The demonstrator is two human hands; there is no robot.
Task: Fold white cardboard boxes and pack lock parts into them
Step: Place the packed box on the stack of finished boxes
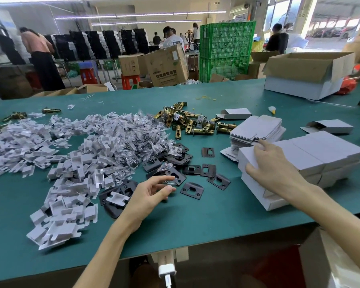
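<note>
Nearest, the left hand [152, 194] hovers left of the stacked folded white boxes [324, 154], fingers loosely apart and holding nothing I can make out. Beneath it lie black strike plates [192, 190]: thin, stiff, probably slippery metal, best pinched by an edge. The right hand [276, 169] lies flat atop the stack, fingers spread; these light boxes likely crush easily. Behind the stack sit flat box blanks [258, 127]; farther left, brass latches [187, 121].

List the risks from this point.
The right hand rests on the stacked folded white cardboard boxes near the front edge of the green table; a push may tip them off. The left hand hovers over black metal strike plates mixed with clear plastic bags; it may pick up the wrong piece.
</note>
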